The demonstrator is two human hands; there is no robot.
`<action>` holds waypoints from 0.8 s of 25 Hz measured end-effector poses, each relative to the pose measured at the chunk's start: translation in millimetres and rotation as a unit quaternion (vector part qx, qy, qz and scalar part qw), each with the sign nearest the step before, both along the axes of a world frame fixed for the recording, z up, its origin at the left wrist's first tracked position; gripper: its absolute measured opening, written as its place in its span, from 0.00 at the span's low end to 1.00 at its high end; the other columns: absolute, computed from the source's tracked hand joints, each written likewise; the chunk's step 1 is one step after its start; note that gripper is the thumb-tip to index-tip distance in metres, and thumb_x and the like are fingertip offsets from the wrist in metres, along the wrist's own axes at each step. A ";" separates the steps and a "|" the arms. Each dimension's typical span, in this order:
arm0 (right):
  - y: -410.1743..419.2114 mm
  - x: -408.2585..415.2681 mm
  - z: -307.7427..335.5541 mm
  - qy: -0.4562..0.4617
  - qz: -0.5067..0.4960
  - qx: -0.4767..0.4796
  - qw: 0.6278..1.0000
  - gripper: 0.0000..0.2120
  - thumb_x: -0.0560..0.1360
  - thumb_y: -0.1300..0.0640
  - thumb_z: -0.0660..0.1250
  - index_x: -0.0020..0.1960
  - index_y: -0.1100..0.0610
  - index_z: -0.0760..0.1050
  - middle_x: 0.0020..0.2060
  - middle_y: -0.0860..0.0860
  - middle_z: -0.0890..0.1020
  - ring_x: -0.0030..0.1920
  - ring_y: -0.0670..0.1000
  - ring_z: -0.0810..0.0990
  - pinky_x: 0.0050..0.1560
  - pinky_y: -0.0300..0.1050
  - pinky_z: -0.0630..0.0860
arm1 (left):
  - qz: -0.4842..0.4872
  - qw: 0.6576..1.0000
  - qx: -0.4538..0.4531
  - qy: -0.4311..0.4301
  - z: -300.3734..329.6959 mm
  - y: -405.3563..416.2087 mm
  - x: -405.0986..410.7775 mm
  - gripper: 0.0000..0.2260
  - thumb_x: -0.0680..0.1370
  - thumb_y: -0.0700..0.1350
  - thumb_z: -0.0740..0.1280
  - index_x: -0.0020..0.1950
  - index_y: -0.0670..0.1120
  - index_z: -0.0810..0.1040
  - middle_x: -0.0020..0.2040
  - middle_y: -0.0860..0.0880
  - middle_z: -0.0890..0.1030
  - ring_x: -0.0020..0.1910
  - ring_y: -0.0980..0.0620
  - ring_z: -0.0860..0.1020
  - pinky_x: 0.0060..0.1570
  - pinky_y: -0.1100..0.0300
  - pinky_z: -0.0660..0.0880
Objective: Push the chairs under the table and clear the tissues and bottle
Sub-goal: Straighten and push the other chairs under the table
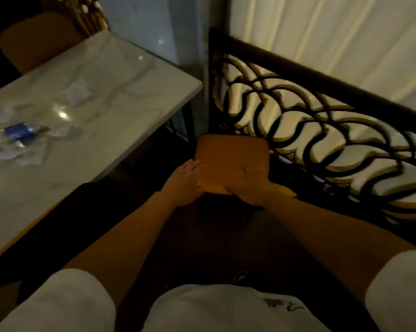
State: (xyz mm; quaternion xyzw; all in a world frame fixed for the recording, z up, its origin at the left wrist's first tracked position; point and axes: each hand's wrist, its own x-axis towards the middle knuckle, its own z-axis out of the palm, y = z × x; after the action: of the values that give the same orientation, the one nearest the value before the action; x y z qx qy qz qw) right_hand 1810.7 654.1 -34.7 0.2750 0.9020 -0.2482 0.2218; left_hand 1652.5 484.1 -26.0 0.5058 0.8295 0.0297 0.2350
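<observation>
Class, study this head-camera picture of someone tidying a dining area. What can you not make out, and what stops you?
Head view only:
- Chair seat and legs: hidden below its orange back and both hands, left hand, right hand.
- Bottle on the table: blurred, cut by the left edge; label unreadable.
- Tissues: motion blur, so their number is unclear.
- Far chair: too dark to see if it is pushed in.

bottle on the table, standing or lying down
Lying down: the bottle rests on its side on the table, blue label sideways, among crumpled tissues.
</observation>
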 end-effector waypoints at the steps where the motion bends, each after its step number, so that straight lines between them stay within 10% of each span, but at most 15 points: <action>1: 9.6 12.8 -5.6 0.000 0.002 -0.029 1.000 0.46 0.70 0.21 0.45 0.76 0.50 0.61 0.75 0.55 0.63 0.74 0.62 0.62 0.72 0.62 0.59 | -0.023 0.999 -0.028 -0.010 -0.9 15.4 7.3 0.29 0.80 0.54 0.62 0.79 0.48 0.59 0.79 0.42 0.59 0.77 0.42 0.59 0.75 0.49 0.57; 3: 24.1 33.7 -12.6 -0.010 0.020 -0.047 0.999 0.45 0.67 0.19 0.46 0.73 0.46 0.64 0.71 0.50 0.69 0.69 0.58 0.69 0.66 0.56 0.67 | -0.054 0.994 -0.083 -0.054 -3.9 36.0 16.6 0.22 0.80 0.58 0.58 0.70 0.49 0.67 0.73 0.42 0.69 0.64 0.43 0.72 0.67 0.47 0.69; 7: 38.7 41.1 -15.1 -0.029 0.118 -0.011 0.993 0.40 0.66 0.24 0.64 0.72 0.42 0.63 0.66 0.47 0.74 0.62 0.54 0.75 0.59 0.52 0.74 | -0.124 0.980 -0.143 -0.053 -18.9 41.6 11.0 0.39 0.66 0.79 0.60 0.71 0.58 0.65 0.65 0.51 0.74 0.60 0.46 0.75 0.60 0.46 0.74; 15: 37.3 34.9 -31.4 -0.032 0.168 0.043 0.984 0.33 0.69 0.32 0.64 0.70 0.43 0.65 0.64 0.49 0.76 0.62 0.55 0.75 0.64 0.59 0.73 | -0.200 0.975 -0.072 0.062 -46.9 36.5 1.6 0.20 0.68 0.65 0.63 0.58 0.62 0.72 0.47 0.54 0.78 0.44 0.49 0.77 0.47 0.49 0.77; 20: 39.7 39.5 -27.3 0.008 0.179 0.031 0.983 0.29 0.75 0.39 0.65 0.71 0.51 0.65 0.62 0.54 0.76 0.59 0.57 0.77 0.59 0.57 0.76 | -0.125 0.986 -0.091 0.057 -44.6 37.7 11.0 0.24 0.70 0.62 0.69 0.65 0.60 0.74 0.54 0.52 0.78 0.52 0.46 0.78 0.47 0.47 0.79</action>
State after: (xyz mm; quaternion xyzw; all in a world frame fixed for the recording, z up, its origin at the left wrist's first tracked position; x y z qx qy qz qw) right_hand 1850.2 693.8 -62.0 0.1137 0.9456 -0.1785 0.2470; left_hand 1663.4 521.8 -70.6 0.5830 0.7709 -0.1049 0.2343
